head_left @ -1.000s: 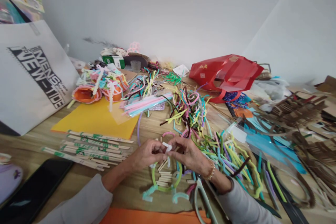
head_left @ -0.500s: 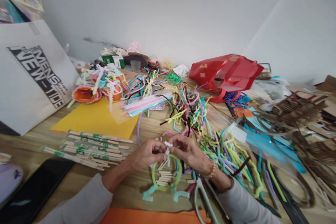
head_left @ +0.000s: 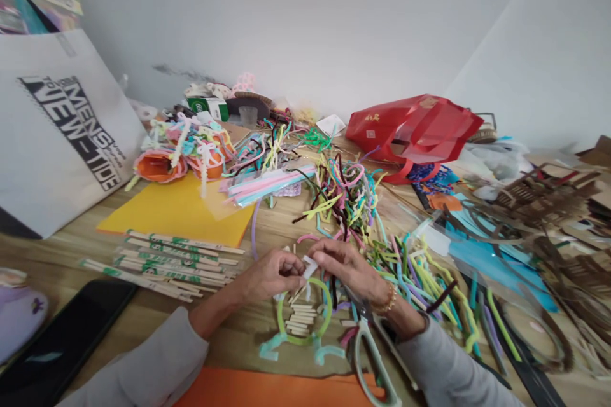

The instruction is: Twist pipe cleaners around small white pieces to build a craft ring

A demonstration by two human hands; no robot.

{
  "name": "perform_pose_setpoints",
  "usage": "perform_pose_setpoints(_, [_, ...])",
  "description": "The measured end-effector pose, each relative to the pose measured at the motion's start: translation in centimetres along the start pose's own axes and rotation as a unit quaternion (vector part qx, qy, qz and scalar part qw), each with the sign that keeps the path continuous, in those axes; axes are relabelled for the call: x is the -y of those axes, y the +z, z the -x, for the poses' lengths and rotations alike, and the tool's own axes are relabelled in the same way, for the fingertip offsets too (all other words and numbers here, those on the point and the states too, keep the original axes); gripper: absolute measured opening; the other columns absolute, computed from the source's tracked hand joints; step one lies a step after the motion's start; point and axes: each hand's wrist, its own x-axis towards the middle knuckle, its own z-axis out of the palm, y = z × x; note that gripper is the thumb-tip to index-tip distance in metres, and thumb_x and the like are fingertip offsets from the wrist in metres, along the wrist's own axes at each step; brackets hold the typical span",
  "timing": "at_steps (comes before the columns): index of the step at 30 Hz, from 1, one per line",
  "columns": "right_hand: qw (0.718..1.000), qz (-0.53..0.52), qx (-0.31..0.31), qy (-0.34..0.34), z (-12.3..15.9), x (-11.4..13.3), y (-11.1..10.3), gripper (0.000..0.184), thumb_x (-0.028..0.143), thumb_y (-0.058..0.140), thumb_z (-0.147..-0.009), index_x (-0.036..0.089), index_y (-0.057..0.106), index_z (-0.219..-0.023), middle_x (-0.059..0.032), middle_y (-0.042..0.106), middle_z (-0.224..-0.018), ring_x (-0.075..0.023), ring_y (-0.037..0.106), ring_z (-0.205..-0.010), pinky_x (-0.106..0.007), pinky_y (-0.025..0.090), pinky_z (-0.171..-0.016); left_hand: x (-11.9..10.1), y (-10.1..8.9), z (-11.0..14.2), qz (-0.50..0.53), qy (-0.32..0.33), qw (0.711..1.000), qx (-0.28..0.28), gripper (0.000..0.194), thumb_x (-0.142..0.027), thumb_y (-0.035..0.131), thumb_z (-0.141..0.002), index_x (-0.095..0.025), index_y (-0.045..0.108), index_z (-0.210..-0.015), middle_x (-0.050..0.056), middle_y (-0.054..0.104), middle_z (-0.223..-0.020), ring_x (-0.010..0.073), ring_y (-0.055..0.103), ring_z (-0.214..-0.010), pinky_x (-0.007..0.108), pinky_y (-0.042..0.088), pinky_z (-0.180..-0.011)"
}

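Both hands meet over a green-yellow pipe cleaner ring (head_left: 329,313), at its top. Between their fingertips is a short white pipe cleaner (head_left: 309,262), bent over at its upper end. My left hand (head_left: 271,275) pinches it from the left side. My right hand (head_left: 347,267), with a beaded bracelet at the wrist, pinches it from the right. Two bent teal pipe cleaner pieces (head_left: 328,350) stick out from the ring's lower edge. Short wooden sticks (head_left: 300,318) show inside the ring; whether they are fixed to it I cannot tell.
Scissors (head_left: 373,362) lie beside my right wrist, an orange sheet (head_left: 267,388) at the front edge. At left are a phone (head_left: 67,340), paper-wrapped chopsticks (head_left: 179,261) and a yellow sheet (head_left: 176,210). Pipe cleaner heaps (head_left: 346,194) and a red bag (head_left: 410,130) are behind.
The white pipe cleaner's upper end has tilted to the right, and my right fingers have moved with it. The whole view has shifted slightly.
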Motion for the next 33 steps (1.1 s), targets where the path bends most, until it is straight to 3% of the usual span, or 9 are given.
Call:
perform_pose_setpoints(4, [0.999,0.014,0.003,0.040,-0.1,-0.1,-0.3,0.046,0.057,0.041,-0.088,0.017,0.062,-0.079,-0.0014,0.058,-0.068,-0.0112,0.052,-0.056,-0.021,0.042,-0.049,-0.4,0.3,0.1,-0.048,-0.004,0.999,0.007,0.012,-0.023,0.058,-0.072,-0.012,0.058,-0.069,-0.005,0.045,-0.054,0.0082,0.037,-0.050,0.019,0.027,-0.047])
perform_pose_setpoints(8, [0.995,0.021,0.070,0.071,-0.2,-0.2,-0.6,0.043,0.057,0.051,-0.083,0.016,0.058,-0.071,0.0021,0.054,-0.054,-0.0084,0.048,-0.045,-0.019,0.038,-0.041,-1.4,0.8,0.4,-0.138,0.002,0.990,-0.011,0.009,-0.018,0.055,-0.071,-0.012,0.060,-0.066,-0.006,0.045,-0.052,0.0083,0.037,-0.049,0.019,0.025,-0.046])
perform_pose_setpoints(14, [0.983,-0.031,0.121,0.138,0.0,0.3,-0.9,0.035,0.047,0.069,-0.072,0.014,0.058,-0.076,0.0052,0.054,-0.054,-0.0051,0.047,-0.043,-0.015,0.036,-0.040,-1.9,1.4,0.7,-0.253,0.039,0.965,-0.050,0.016,-0.021,0.056,-0.074,-0.013,0.062,-0.061,-0.005,0.047,-0.048,0.0084,0.037,-0.047,0.021,0.022,-0.046])
perform_pose_setpoints(18, [0.973,-0.054,0.152,0.166,0.1,0.4,-1.1,0.031,0.038,0.074,-0.069,0.014,0.058,-0.077,0.0056,0.056,-0.054,-0.0046,0.047,-0.041,-0.015,0.038,-0.040,-2.1,1.5,0.7,-0.232,0.037,0.971,-0.044,0.014,-0.018,0.054,-0.074,-0.013,0.066,-0.069,-0.003,0.056,-0.053,0.0096,0.043,-0.049,0.021,0.028,-0.048])
perform_pose_setpoints(22, [0.972,-0.048,0.157,0.169,0.2,0.3,-1.3,0.027,0.033,0.074,-0.068,0.014,0.059,-0.081,0.0057,0.057,-0.055,-0.0045,0.048,-0.041,-0.015,0.040,-0.040,-2.6,1.4,0.7,-0.190,0.025,0.979,-0.072,0.007,-0.013,0.057,-0.068,-0.013,0.064,-0.068,-0.002,0.057,-0.056,0.0112,0.049,-0.054,0.020,0.034,-0.051])
perform_pose_setpoints(28, [0.975,-0.048,0.159,0.149,0.3,0.2,-1.7,0.031,0.037,0.071,-0.070,0.013,0.063,-0.087,0.0040,0.057,-0.058,-0.0066,0.051,-0.045,-0.018,0.045,-0.044,-2.6,1.3,0.7,-0.176,0.005,0.982,-0.063,0.010,-0.013,0.056,-0.069,-0.012,0.065,-0.067,-0.002,0.056,-0.055,0.0104,0.047,-0.052,0.020,0.034,-0.052])
perform_pose_setpoints(33, [0.992,-0.040,0.080,0.090,0.0,-0.3,-2.3,0.030,0.040,0.068,-0.073,0.013,0.060,-0.084,0.0023,0.058,-0.063,-0.0071,0.051,-0.050,-0.017,0.041,-0.045,-2.3,1.3,0.6,-0.132,0.011,0.990,-0.049,0.010,-0.015,0.056,-0.070,-0.012,0.065,-0.066,-0.003,0.054,-0.055,0.0101,0.045,-0.053,0.021,0.035,-0.054])
